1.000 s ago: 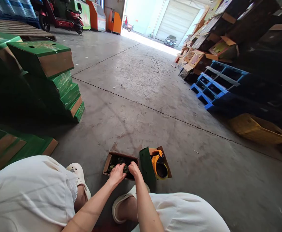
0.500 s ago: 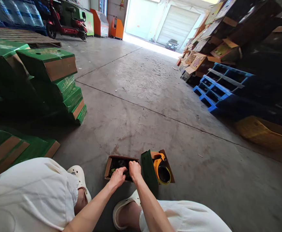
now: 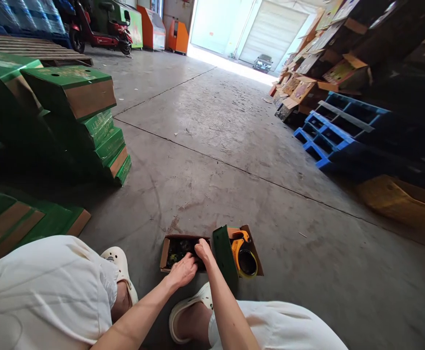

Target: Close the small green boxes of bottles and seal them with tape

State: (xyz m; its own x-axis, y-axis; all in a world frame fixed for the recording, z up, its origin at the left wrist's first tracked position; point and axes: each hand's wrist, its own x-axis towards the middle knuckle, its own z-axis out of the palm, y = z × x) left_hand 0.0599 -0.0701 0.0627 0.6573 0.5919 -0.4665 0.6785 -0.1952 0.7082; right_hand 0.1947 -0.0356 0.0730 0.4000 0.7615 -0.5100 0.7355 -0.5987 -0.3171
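Note:
A small open cardboard box [image 3: 165,253] stands on the floor between my feet, with dark and some yellow-green items [image 3: 174,257] inside. My left hand [image 3: 184,270] reaches over its near edge, fingers bent down into the right half of the box. Just beside it, my right hand [image 3: 203,250] is closed over the box's right end; what its fingers hold is hidden. Right of the box, a green carton [image 3: 225,257] stands open, and a yellow-orange tape dispenser [image 3: 240,249] with a roll of tape lies in it.
Stacked green cartons [image 3: 90,97] rise at the left, with more low ones [image 3: 57,223] nearer me. Blue pallets [image 3: 329,129], heaped cardboard boxes [image 3: 303,92] and a yellow container [image 3: 398,199] line the right. A red scooter [image 3: 101,39] stands far back. My shoes [image 3: 119,265] flank the box.
My left hand has moved right, closer to my right hand, uncovering more of the box's left part. My right hand has shifted slightly up. The camera view has moved a little.

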